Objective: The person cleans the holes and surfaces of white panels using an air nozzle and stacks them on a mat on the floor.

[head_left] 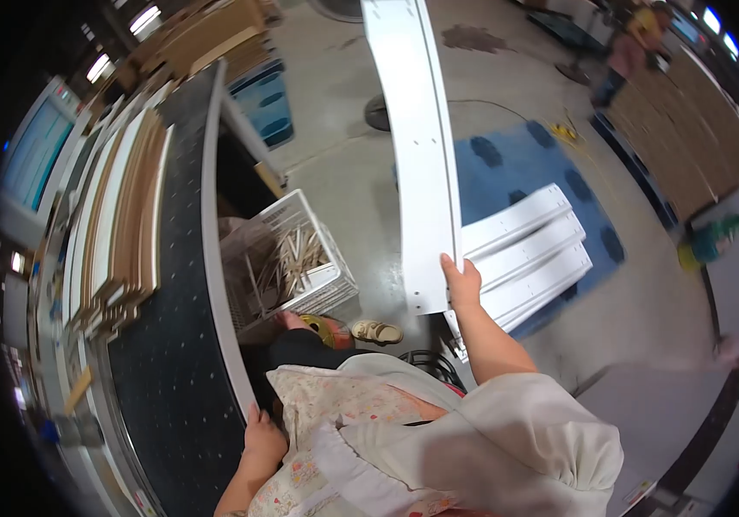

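A long white panel (425,164) with small holes is held near its lower end by my right hand (463,283), thumb on its face. It reaches up past the top edge of the view. Below and right of it, several similar white panels (524,246) lie stacked on a blue pallet (494,164). My left hand (263,438) is at the near end of the pale edge of a long black table (171,345); its fingers are curled at that edge.
Stacked white and brown boards (132,215) lie on the black table. A white crate (330,276) with scrap strips stands on the floor beside it. At the right are brown sheets (688,129) on a pallet, a green object (714,239) and another person (632,52).
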Demonstrator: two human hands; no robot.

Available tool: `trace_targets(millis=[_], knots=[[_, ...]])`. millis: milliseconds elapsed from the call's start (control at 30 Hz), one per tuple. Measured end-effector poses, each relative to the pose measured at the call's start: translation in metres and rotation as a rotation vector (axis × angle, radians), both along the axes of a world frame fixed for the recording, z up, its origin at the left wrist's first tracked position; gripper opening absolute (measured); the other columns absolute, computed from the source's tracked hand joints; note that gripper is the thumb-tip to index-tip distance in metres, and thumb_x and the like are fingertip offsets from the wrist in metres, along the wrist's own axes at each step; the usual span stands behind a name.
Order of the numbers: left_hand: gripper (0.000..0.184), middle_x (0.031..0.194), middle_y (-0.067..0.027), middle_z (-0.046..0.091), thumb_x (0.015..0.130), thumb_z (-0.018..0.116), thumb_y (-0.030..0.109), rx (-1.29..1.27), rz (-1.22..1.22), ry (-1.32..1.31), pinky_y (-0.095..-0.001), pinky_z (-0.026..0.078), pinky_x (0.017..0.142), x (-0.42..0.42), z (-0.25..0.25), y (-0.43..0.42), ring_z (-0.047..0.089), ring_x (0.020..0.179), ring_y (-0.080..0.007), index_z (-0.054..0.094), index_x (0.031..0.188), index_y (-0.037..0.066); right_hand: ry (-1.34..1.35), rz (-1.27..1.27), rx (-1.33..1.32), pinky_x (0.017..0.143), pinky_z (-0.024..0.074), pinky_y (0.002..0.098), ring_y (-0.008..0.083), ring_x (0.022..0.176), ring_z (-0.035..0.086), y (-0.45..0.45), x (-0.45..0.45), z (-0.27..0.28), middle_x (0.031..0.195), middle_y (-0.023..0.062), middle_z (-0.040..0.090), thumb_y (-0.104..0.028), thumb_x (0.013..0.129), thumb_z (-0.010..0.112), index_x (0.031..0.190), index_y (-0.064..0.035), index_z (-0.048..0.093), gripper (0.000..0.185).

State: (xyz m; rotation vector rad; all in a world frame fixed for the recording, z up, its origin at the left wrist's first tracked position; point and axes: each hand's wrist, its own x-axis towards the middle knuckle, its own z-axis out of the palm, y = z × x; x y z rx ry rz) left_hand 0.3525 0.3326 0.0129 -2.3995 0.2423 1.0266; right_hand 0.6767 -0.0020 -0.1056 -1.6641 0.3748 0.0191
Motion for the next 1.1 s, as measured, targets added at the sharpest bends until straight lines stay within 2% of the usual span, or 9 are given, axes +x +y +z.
trace_targets(millis=[67, 133, 233, 333, 500, 667, 733, 867, 1100], knots=[[0.039, 0.107, -0.0099, 0.064, 0.088, 0.038, 0.023, -0.034, 0.035, 0.130, -0.0489, 0.014, 0.109, 0.013, 0.006, -0.002, 0.053, 0.109, -0.0236, 0.060, 0.115, 0.006, 0.148, -0.167, -0.118, 0.078, 0.0458, 0.0354, 0.0279, 0.082, 0.060, -0.040, -0.010, -0.055, 0.089, 0.0189, 0.064, -0.047, 0.075, 0.068, 0.096, 0.0056, 0.063, 0.056], [0.036, 0.104, -0.0098, 0.064, 0.088, 0.038, 0.022, -0.053, 0.071, 0.261, -0.0489, 0.016, 0.108, 0.012, -0.001, 0.004, 0.054, 0.107, -0.0237, 0.061, 0.111, 0.007, 0.315, -0.210, -0.053, 0.085, 0.0451, 0.0381, 0.0336, 0.093, 0.060, -0.060, -0.029, -0.071, 0.098, 0.0235, 0.063, -0.051, 0.075, 0.066, 0.105, 0.0083, 0.060, 0.067], [0.032, 0.099, -0.0086, 0.064, 0.086, 0.040, 0.022, -0.039, 0.001, 0.281, -0.0484, 0.016, 0.108, -0.005, -0.020, 0.021, 0.055, 0.104, -0.0228, 0.062, 0.105, 0.008, 0.536, -0.405, -0.157, 0.091, 0.0434, 0.0398, 0.0389, 0.104, 0.056, -0.067, -0.046, -0.149, 0.110, 0.0278, 0.058, -0.055, 0.076, 0.063, 0.113, 0.0114, 0.055, 0.076], [0.029, 0.094, -0.0074, 0.065, 0.085, 0.041, 0.022, -0.045, -0.031, 0.279, -0.0479, 0.017, 0.108, -0.021, -0.039, 0.036, 0.055, 0.101, -0.0219, 0.064, 0.099, 0.009, 0.716, -0.545, -0.142, 0.093, 0.0424, 0.0410, 0.0411, 0.107, 0.054, -0.061, -0.042, -0.155, 0.117, 0.0294, 0.054, -0.057, 0.076, 0.061, 0.117, 0.0136, 0.051, 0.082], [0.025, 0.086, -0.0054, 0.065, 0.083, 0.044, 0.021, -0.068, -0.057, 0.274, -0.0471, 0.017, 0.108, -0.041, -0.061, 0.058, 0.056, 0.096, -0.0204, 0.066, 0.089, 0.011, 0.696, -0.852, 0.111, 0.091, 0.0442, 0.0412, 0.0399, 0.103, 0.056, -0.044, 0.002, -0.168, 0.114, 0.0282, 0.055, -0.055, 0.078, 0.062, 0.116, 0.0147, 0.049, 0.081], [0.023, 0.079, -0.0034, 0.065, 0.080, 0.046, 0.021, -0.091, -0.062, 0.250, -0.0462, 0.018, 0.108, -0.063, -0.073, 0.073, 0.058, 0.091, -0.0190, 0.068, 0.079, 0.013, 0.611, -0.933, 0.210, 0.084, 0.0471, 0.0409, 0.0378, 0.094, 0.059, -0.034, 0.042, -0.174, 0.107, 0.0280, 0.058, -0.048, 0.081, 0.063, 0.114, 0.0171, 0.047, 0.074], [0.023, 0.076, -0.0026, 0.065, 0.080, 0.047, 0.020, -0.099, -0.061, 0.240, -0.0459, 0.018, 0.108, -0.072, -0.077, 0.077, 0.058, 0.089, -0.0184, 0.068, 0.075, 0.014, 0.565, -0.948, 0.382, 0.080, 0.0488, 0.0397, 0.0358, 0.088, 0.060, -0.029, 0.053, -0.166, 0.103, 0.0264, 0.060, -0.043, 0.081, 0.065, 0.112, 0.0169, 0.048, 0.070], [0.023, 0.072, -0.0019, 0.065, 0.079, 0.048, 0.020, -0.120, -0.041, 0.187, -0.0455, 0.019, 0.108, -0.095, -0.093, 0.082, 0.058, 0.086, -0.0177, 0.069, 0.071, 0.014, 0.560, -0.955, 0.359, 0.075, 0.0502, 0.0381, 0.0328, 0.083, 0.061, -0.013, 0.067, -0.198, 0.100, 0.0246, 0.060, -0.041, 0.082, 0.065, 0.107, 0.0156, 0.050, 0.064], [0.021, 0.067, -0.0030, 0.063, 0.077, 0.050, 0.020, -0.156, -0.124, 0.102, -0.0460, 0.020, 0.107, -0.125, -0.106, 0.102, 0.058, 0.081, -0.0178, 0.068, 0.069, 0.013, 0.575, -0.917, 0.338, 0.070, 0.0513, 0.0375, 0.0315, 0.078, 0.061, 0.005, 0.082, -0.172, 0.098, 0.0251, 0.059, -0.041, 0.084, 0.062, 0.109, 0.0169, 0.048, 0.064]])
